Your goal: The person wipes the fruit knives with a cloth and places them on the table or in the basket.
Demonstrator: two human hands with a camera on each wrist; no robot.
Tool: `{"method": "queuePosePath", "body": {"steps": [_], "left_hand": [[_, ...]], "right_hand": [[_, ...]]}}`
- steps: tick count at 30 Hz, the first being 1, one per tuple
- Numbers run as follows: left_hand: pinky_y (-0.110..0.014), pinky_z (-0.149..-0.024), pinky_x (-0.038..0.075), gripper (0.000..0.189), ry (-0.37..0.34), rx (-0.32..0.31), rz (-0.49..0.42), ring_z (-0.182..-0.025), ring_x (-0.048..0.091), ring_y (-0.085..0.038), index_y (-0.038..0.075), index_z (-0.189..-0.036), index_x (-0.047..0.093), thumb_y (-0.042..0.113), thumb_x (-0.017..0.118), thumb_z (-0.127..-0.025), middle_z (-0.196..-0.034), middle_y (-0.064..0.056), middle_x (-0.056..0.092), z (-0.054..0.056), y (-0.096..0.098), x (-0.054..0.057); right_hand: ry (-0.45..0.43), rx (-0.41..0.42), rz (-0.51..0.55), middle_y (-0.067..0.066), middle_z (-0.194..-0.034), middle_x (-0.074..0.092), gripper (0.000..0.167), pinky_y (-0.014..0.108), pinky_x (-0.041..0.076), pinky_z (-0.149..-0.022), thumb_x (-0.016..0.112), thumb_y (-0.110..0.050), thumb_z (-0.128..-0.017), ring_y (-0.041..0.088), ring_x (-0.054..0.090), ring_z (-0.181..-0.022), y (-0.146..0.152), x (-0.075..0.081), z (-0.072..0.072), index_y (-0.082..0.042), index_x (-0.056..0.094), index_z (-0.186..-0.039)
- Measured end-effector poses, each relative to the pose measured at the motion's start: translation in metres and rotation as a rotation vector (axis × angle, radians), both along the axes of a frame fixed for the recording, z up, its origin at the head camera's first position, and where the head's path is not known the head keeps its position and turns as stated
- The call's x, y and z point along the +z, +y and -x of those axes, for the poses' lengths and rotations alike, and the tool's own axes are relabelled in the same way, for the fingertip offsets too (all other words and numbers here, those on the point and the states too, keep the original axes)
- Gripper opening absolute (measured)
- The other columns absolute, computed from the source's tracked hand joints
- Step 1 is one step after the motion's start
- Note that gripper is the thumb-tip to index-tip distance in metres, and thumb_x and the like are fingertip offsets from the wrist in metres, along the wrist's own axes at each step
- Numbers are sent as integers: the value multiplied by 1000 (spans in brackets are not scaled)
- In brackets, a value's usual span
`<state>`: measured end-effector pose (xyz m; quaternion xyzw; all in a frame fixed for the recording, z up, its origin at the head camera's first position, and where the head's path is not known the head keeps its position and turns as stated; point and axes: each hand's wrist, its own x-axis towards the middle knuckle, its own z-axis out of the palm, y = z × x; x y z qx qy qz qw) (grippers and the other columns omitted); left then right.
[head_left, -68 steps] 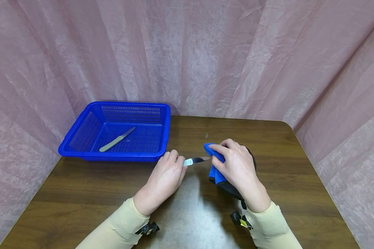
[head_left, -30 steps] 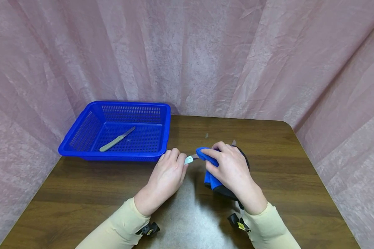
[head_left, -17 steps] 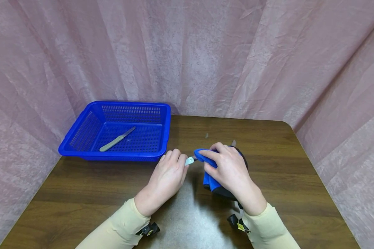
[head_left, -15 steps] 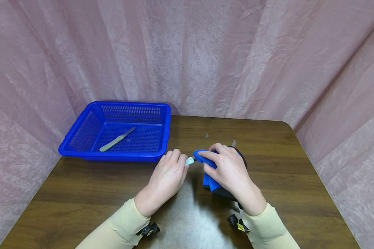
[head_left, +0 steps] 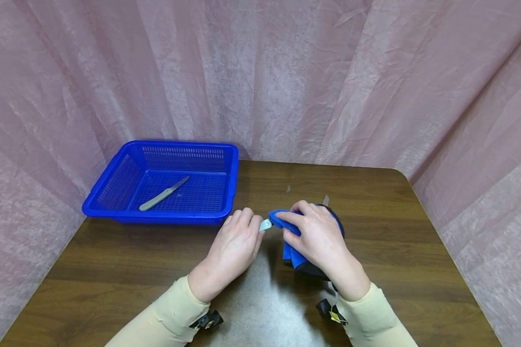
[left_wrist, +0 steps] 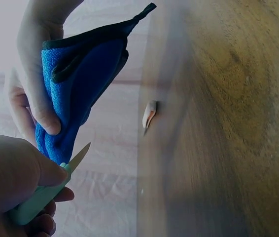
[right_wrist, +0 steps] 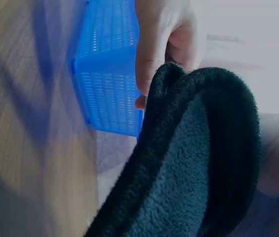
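My left hand (head_left: 232, 248) grips the pale green handle of a small knife (head_left: 266, 225), its blade pointing right. My right hand (head_left: 319, 233) holds a folded blue cloth (head_left: 290, 253) with black edging, thumb and fingers pinching it close to the handle. In the head view the cloth hides the blade; in the left wrist view a bare knife blade (left_wrist: 82, 154) shows beside the cloth's lower end. The cloth's dark-edged fold (right_wrist: 179, 163) fills much of the right wrist view. A second knife (head_left: 162, 193) with a pale handle lies inside the blue basket (head_left: 156, 214).
The basket stands at the back left of the wooden table (head_left: 126, 270). Beyond my right hand a grey pointed tip (head_left: 326, 200) shows; the left wrist view has a small pale thing (left_wrist: 150, 114) with an orange strip on the table. Pink curtains (head_left: 260, 82) hang behind.
My right hand has slid the cloth left along the blade up to the handle, covering the bare blade in the head view. A grey tip now shows behind that hand. My left hand barely moved.
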<state>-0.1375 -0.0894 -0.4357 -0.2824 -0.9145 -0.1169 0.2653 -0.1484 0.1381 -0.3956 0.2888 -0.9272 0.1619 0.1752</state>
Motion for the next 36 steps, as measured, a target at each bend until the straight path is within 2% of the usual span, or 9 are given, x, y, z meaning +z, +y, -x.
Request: {"method": "queuePosePath", "body": {"steps": [18, 36], "left_hand": [[-40, -69, 48, 16, 15, -6, 6, -80, 55, -30, 4, -104, 68, 16, 78, -102, -91, -7, 55, 0, 1, 1], [-39, -69, 48, 16, 14, -4, -2, -79, 54, -30, 3, -104, 67, 16, 76, -104, -91, -8, 54, -1, 1, 3]], "right_hand": [[-6, -5, -10, 11, -113, 73, 37, 51, 55, -95, 83, -18, -91, 33, 71, -95, -1, -2, 0, -21, 84, -129], [-9, -48, -10, 9, -111, 74, 36, 51, 56, -90, 83, -18, -91, 31, 70, -93, 2, -1, 2, -21, 85, -127]]}}
